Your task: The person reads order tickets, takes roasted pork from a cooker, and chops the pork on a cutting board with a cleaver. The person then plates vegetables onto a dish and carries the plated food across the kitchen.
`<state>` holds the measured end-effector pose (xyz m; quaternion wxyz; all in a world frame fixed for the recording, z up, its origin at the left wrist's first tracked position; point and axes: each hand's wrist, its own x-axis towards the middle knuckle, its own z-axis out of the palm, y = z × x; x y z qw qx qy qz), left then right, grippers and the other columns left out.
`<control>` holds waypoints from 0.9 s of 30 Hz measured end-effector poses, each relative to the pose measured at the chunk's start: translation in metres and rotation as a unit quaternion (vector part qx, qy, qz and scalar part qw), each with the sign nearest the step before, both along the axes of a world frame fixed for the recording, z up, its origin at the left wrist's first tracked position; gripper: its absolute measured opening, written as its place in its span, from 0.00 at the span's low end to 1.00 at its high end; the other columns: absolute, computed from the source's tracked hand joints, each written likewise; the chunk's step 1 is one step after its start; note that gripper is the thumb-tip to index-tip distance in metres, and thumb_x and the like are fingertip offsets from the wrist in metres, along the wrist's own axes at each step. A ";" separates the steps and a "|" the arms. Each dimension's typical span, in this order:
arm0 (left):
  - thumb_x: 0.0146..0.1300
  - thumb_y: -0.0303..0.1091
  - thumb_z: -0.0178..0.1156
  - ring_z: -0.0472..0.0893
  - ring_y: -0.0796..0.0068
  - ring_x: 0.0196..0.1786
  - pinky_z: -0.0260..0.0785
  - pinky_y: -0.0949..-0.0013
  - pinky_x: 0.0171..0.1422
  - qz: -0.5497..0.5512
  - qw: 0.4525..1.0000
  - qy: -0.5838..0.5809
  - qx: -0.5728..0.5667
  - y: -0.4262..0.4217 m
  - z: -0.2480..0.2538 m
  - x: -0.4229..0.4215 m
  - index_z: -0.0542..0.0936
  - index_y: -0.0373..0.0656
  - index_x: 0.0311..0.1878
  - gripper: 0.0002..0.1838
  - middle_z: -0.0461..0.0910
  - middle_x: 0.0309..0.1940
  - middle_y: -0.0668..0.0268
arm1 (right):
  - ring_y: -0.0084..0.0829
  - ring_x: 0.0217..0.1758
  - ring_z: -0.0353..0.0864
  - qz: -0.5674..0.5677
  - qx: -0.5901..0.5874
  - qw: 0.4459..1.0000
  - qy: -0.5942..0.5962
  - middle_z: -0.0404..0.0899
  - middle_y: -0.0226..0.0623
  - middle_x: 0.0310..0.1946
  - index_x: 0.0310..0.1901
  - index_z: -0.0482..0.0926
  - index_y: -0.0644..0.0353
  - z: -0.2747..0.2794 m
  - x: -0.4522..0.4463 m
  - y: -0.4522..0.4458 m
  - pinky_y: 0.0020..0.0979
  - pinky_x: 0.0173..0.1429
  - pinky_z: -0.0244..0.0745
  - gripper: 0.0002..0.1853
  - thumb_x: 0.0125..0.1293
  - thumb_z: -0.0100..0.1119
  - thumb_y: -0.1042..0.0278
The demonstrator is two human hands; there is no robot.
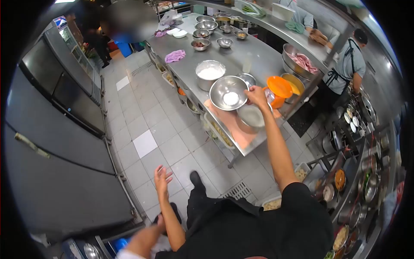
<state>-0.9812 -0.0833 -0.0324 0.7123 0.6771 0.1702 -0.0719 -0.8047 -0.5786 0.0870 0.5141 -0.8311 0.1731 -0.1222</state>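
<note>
My right hand point(257, 96) grips the rim of a steel bowl point(222, 100) tilted over the near end of the steel table, with a small white patch in it. Left of that bowl stands a pot of white powder point(210, 71). Below it, another bowl point(251, 115) with pale contents rests by an orange cloth point(235, 134). An orange container point(279, 88) is right of my right hand. My left hand point(162, 178) hangs over the tiled floor, fingers apart and holding nothing. Another person's blurred hand point(148, 235) is close to my left forearm.
Small bowls point(206, 26) and a purple cloth point(175, 56) lie farther up the table. A large bowl of pink meat point(297, 62) stands at its right edge. A co-worker in an apron point(345, 64) is beyond the overhead shelf. Grey refrigerators point(64, 172) line the left side.
</note>
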 end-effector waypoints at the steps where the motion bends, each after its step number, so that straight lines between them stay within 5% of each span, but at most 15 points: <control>1: 0.68 0.47 0.57 0.81 0.61 0.50 0.74 0.64 0.48 0.042 0.999 0.005 -0.004 0.014 -0.005 0.021 0.67 0.48 0.65 0.26 0.69 0.62 0.54 | 0.27 0.17 0.80 0.012 -0.048 0.999 0.009 0.79 0.36 0.18 0.27 0.76 0.63 -0.007 0.023 -0.012 0.28 0.22 0.76 0.10 0.56 0.63 0.65; 6: 0.67 0.51 0.57 0.80 0.60 0.53 0.72 0.61 0.50 0.130 0.990 0.052 -0.014 0.081 -0.048 0.156 0.68 0.48 0.64 0.27 0.70 0.60 0.57 | 0.26 0.22 0.81 0.046 -0.181 0.975 0.118 0.82 0.38 0.22 0.27 0.82 0.61 -0.062 0.089 -0.071 0.29 0.30 0.75 0.10 0.53 0.67 0.62; 8: 0.67 0.51 0.57 0.79 0.60 0.53 0.71 0.61 0.50 0.117 0.991 0.070 -0.005 0.097 -0.049 0.221 0.68 0.48 0.64 0.27 0.70 0.60 0.57 | 0.30 0.33 0.86 -0.027 -0.281 0.950 0.134 0.86 0.38 0.29 0.31 0.85 0.63 -0.049 0.090 -0.067 0.33 0.42 0.78 0.18 0.48 0.72 0.54; 11: 0.68 0.52 0.57 0.79 0.60 0.52 0.71 0.61 0.50 0.061 0.995 0.077 0.005 0.102 -0.037 0.318 0.69 0.48 0.64 0.27 0.70 0.60 0.57 | 0.30 0.35 0.85 -0.112 -0.253 0.948 0.156 0.86 0.39 0.31 0.35 0.84 0.65 -0.015 0.110 -0.048 0.32 0.42 0.78 0.19 0.51 0.72 0.56; 13: 0.68 0.52 0.56 0.79 0.61 0.52 0.71 0.62 0.50 -0.014 0.999 0.046 0.011 0.092 -0.016 0.389 0.70 0.48 0.64 0.26 0.71 0.61 0.57 | 0.28 0.35 0.85 -0.160 -0.155 0.975 0.006 0.85 0.38 0.30 0.37 0.83 0.65 0.007 0.131 -0.019 0.29 0.41 0.77 0.14 0.58 0.69 0.61; 17: 0.68 0.52 0.56 0.79 0.63 0.52 0.70 0.64 0.51 -0.117 0.993 0.005 0.008 0.042 0.010 0.536 0.72 0.47 0.63 0.26 0.73 0.60 0.56 | 0.26 0.36 0.84 -0.140 -0.071 0.986 -0.055 0.85 0.36 0.32 0.40 0.82 0.65 0.017 0.190 0.038 0.27 0.41 0.77 0.09 0.63 0.64 0.68; 21: 0.69 0.52 0.55 0.80 0.65 0.51 0.69 0.66 0.52 -0.219 0.975 -0.031 0.007 -0.035 0.036 0.675 0.71 0.45 0.64 0.27 0.73 0.60 0.57 | 0.28 0.37 0.84 -0.085 0.166 0.980 -0.072 0.84 0.39 0.36 0.54 0.73 0.66 -0.001 0.284 0.111 0.27 0.41 0.78 0.17 0.66 0.59 0.72; 27: 0.69 0.54 0.53 0.79 0.65 0.52 0.69 0.65 0.53 -0.324 0.944 -0.065 0.008 -0.135 0.054 0.856 0.71 0.44 0.65 0.29 0.73 0.61 0.58 | 0.38 0.44 0.84 -0.107 0.369 0.923 0.016 0.78 0.54 0.48 0.67 0.56 0.65 -0.072 0.497 0.116 0.33 0.47 0.81 0.35 0.67 0.61 0.56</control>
